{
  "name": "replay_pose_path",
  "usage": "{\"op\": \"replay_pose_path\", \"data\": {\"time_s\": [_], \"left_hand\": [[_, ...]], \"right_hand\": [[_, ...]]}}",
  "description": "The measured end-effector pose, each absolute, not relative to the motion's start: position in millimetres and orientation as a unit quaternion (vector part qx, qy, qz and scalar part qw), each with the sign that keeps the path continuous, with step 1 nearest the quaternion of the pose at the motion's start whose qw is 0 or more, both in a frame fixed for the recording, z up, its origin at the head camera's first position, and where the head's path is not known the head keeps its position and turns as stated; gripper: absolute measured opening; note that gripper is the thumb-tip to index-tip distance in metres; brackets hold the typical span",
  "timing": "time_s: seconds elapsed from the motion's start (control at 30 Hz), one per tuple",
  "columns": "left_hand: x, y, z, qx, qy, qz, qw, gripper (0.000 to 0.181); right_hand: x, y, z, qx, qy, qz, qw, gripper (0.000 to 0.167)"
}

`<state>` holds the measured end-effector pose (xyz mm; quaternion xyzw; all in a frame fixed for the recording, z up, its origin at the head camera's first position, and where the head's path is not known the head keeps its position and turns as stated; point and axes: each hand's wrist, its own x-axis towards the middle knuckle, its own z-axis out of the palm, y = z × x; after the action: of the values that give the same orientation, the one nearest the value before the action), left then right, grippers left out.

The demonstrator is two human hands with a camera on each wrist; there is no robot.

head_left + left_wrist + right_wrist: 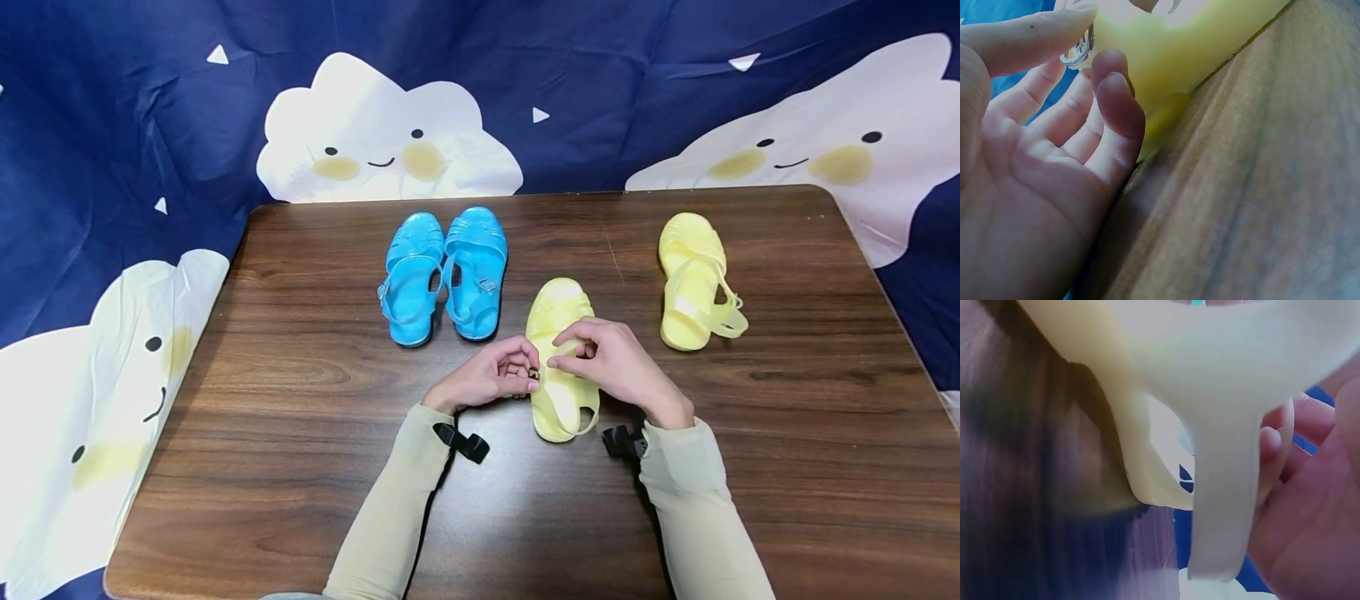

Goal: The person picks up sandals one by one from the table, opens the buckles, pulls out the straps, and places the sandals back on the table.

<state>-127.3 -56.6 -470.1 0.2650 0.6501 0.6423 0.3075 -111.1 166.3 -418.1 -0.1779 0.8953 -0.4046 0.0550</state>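
A yellow sandal (553, 400) lies on the table between the two hands, toe pointing away. The left hand (495, 372) is at its left edge, pinching a small metal buckle (1079, 51) between thumb and fingers. Over the sandal's middle, the right hand (611, 358) has thumb and forefinger bent towards each other; whether they hold the strap cannot be told. In the right wrist view a pale yellow strap (1222, 487) stands in front of the right hand (1310, 506) and hides part of its fingers.
Two blue sandals (411, 287) stand side by side at the back left of the wooden table (300, 467). Another yellow sandal (686, 312), its strap out to the right, lies at the back right. A dark blue cloth (577, 50) with clouds hangs behind.
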Motion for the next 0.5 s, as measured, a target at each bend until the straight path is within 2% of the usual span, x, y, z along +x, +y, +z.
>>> {"op": "replay_pose_path", "data": {"time_s": [0.5], "left_hand": [[-126.5,-55.9,-469.2,0.247,0.642,0.649,0.326,0.017]], "right_hand": [[-112.0,173.2,-415.8,-0.176,0.895,-0.405,0.069,0.021]]}}
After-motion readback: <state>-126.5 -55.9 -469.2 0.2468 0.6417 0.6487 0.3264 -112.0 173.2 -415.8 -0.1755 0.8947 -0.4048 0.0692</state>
